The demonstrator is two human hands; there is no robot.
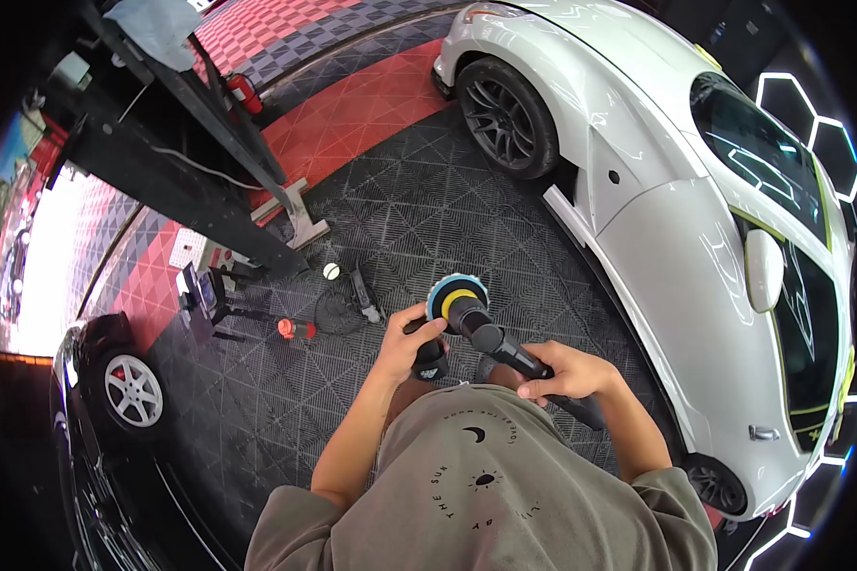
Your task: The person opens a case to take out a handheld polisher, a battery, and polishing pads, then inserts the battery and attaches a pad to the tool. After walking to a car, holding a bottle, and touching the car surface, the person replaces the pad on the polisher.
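My right hand [569,371] is wrapped round the black handle of a car polisher [505,348], held in front of my body. Its round pad [440,293], with a light-blue edge and a yellow ring behind it, points away from me. Beside the pad, my left hand [411,344] is closed round a small black bottle [431,365] with a white mark on it. The fingers partly hide the bottle, and its top is hard to make out. I cannot tell whether the left fingertips touch the pad.
A white car [638,238] stands along my right, a black car [105,466] at lower left. A dark lift post [181,181] rises at upper left. On the tiled floor [390,209] lie a red-capped bottle [297,328], a white round thing [331,271] and a black cable.
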